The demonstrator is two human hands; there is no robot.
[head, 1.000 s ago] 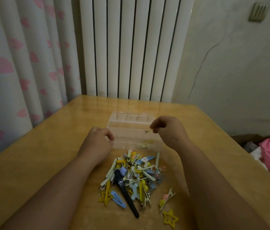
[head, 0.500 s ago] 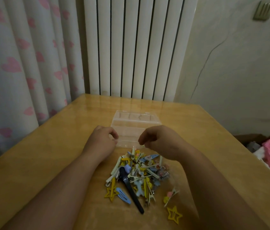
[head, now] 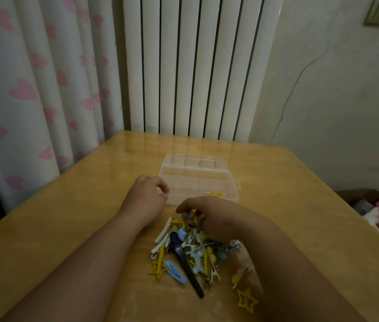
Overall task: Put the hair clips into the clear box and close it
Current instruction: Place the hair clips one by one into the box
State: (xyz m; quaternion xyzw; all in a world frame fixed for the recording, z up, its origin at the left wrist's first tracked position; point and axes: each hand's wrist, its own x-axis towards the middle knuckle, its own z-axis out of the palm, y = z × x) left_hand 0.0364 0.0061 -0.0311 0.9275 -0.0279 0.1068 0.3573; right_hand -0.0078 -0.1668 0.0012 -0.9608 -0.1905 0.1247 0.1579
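- At 6 o'clock of the open clear box: hair clips.
- Left hand curls at its 8 o'clock corner; hold unclear.
- Right hand curls over the hair clips; grip unclear.

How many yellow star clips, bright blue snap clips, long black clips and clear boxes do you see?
Yellow star clips: 2
Bright blue snap clip: 1
Long black clip: 1
Clear box: 1
Total: 5
The rest of the pile is too tangled to count.
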